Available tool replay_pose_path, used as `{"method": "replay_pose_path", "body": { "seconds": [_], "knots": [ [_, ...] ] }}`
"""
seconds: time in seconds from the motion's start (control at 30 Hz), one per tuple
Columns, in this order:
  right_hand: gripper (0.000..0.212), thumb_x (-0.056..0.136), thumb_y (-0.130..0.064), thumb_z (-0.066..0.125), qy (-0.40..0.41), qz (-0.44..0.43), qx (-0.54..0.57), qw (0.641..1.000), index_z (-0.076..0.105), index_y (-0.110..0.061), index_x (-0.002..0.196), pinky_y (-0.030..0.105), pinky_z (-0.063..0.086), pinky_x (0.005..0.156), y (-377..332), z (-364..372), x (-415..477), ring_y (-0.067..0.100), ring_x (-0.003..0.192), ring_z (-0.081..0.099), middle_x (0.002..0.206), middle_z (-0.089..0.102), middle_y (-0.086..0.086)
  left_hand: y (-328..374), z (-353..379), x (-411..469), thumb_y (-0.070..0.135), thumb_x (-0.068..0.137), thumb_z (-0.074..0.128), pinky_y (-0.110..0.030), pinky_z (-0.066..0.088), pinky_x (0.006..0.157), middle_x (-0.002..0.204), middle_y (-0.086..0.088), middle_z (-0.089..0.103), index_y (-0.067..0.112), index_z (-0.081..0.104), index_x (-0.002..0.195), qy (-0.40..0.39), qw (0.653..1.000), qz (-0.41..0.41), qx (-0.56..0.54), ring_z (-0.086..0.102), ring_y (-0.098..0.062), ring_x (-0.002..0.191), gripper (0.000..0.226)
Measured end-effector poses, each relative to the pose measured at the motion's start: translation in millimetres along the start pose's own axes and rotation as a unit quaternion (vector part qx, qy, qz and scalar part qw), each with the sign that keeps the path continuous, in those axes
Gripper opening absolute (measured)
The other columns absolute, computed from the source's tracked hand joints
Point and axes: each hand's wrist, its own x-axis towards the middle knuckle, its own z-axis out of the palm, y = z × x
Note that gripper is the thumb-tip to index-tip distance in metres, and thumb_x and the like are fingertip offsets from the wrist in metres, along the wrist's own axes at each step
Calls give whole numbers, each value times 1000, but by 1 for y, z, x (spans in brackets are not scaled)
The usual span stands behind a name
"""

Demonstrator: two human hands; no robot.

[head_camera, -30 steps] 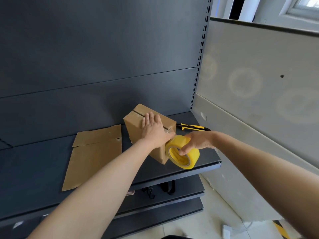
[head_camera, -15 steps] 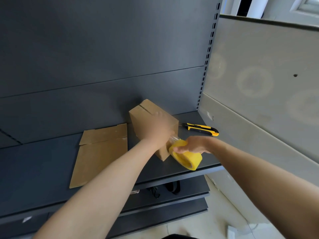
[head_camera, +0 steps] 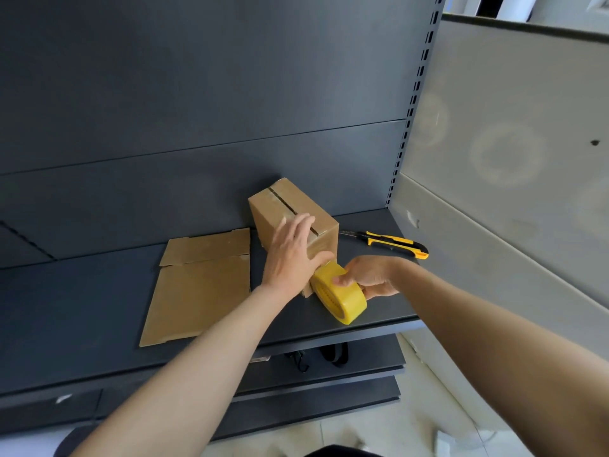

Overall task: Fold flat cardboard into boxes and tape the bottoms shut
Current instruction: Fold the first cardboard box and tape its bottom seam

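Your left hand [head_camera: 291,258] covers the near end of the box [head_camera: 290,206] seam, so there's no telling whether tape lies there. That hand and the tape roll [head_camera: 342,300] hide the box's near bottom corner. Your right hand [head_camera: 370,275] loses its fingers behind the roll. The utility knife [head_camera: 395,244] blade tip meets the box edge, and whether it goes behind is unclear. The dark straps [head_camera: 333,354] are half hidden under the shelf [head_camera: 99,308] lip, and you can't identify them. Both your forearms run out of view.
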Motion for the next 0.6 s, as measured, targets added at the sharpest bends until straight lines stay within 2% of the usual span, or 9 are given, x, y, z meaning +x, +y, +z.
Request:
{"method": "replay_pose_path", "body": {
  "seconds": [0.07, 0.1, 0.2, 0.27, 0.33, 0.4, 0.43, 0.53, 0.6],
  "knots": [
    [44, 95, -15, 55, -11, -1, 31, 999, 41, -2, 135, 51, 43, 103, -2, 1, 3, 31, 119, 54, 127, 57, 15, 3, 8, -19, 26, 81, 73, -42, 42, 95, 109, -7, 56, 9, 56, 104, 165, 984, -36, -51, 52, -21, 103, 33],
    [39, 97, -14, 53, -17, -1, 44, 999, 43, -1, 132, 51, 43, 103, -4, 2, 5, 31, 117, 56, 124, 59, 15, 5, 13, -29, 22, 81, 73, -37, 43, 85, 94, -3, 53, 10, 54, 90, 199, 976, -63, -66, 50, -17, 88, 24],
    [27, 100, -12, 46, -27, -6, 63, 998, 50, -1, 124, 52, 44, 101, -6, 6, 13, 31, 113, 59, 119, 63, 16, 16, 27, -50, 29, 87, 66, -23, 37, 65, 84, 2, 50, 12, 48, 80, 99, 963, -188, -167, 48, -14, 73, 25],
    [26, 101, -10, 42, -35, -12, 69, 997, 51, -1, 123, 53, 45, 100, -8, 8, 16, 32, 113, 60, 120, 63, 18, 20, 35, -51, 37, 88, 63, -17, 36, 57, 89, 1, 54, 10, 51, 90, 31, 917, -312, -246, 50, -7, 71, 30],
    [25, 102, -10, 40, -38, -13, 83, 996, 51, 0, 122, 51, 47, 98, -11, 9, 18, 33, 112, 60, 120, 63, 19, 14, 42, -41, 40, 88, 62, -21, 46, 66, 95, -1, 59, 9, 52, 102, -6, 824, -431, -367, 56, -8, 79, 36],
    [26, 102, -15, 40, -49, -10, 81, 995, 53, 0, 120, 47, 49, 95, -12, 8, 19, 33, 110, 62, 118, 64, 20, 11, 44, -33, 39, 86, 64, -40, 54, 84, 105, -8, 65, 10, 54, 110, -19, 724, -501, -474, 64, -20, 91, 40],
    [29, 102, -20, 41, -49, -12, 65, 997, 55, 0, 118, 44, 51, 93, -13, 7, 18, 32, 108, 63, 116, 65, 20, 9, 46, -31, 37, 84, 66, -45, 53, 88, 107, -10, 66, 10, 55, 112, -11, 690, -519, -504, 65, -24, 94, 40],
    [30, 102, -24, 39, 56, -43, 52, 996, 59, -5, 89, 26, 51, 73, -15, -9, 24, 24, 75, 61, 82, 62, 15, 8, 48, -23, 20, 84, 67, -44, 53, 86, 106, -12, 64, 12, 55, 108, 63, 641, -545, -537, 64, -27, 94, 28],
    [23, 96, -17, 42, 239, -63, -53, 968, 51, -11, 76, 29, 46, 71, -11, -30, 35, 25, 74, 51, 81, 54, 13, 11, 45, -18, 14, 84, 67, -45, 53, 86, 104, -11, 63, 16, 54, 97, 92, 626, -562, -533, 63, -29, 95, 18]
  ]
}}
